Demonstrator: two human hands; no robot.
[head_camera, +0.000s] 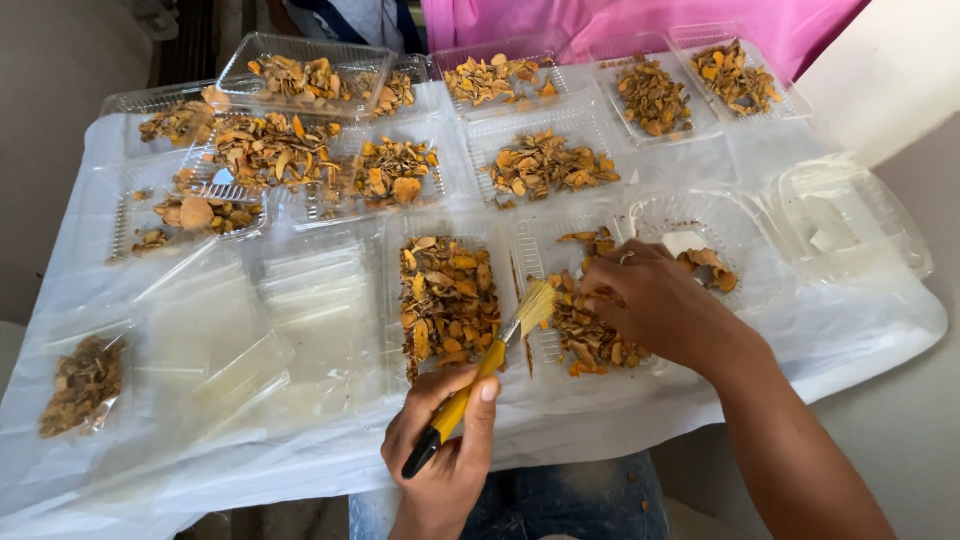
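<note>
My left hand (448, 440) grips a paintbrush (485, 365) with a yellow and black handle; its pale bristles point up and right, over the gap between two clear plastic trays. My right hand (655, 305) rests palm down in the right one of these trays (535, 250), fingers curled among orange-brown dried slices (585, 340). The tray to its left (395, 300) holds a pile of similar slices (447, 300). What the right fingers pinch is hidden under the hand.
Several more clear trays of dried slices fill the far half of the white-covered table (860, 350). Empty trays (850, 225) sit at right, stacked clear lids (310, 290) and a filled bag (82, 385) at left. A person in pink (640, 20) stands beyond.
</note>
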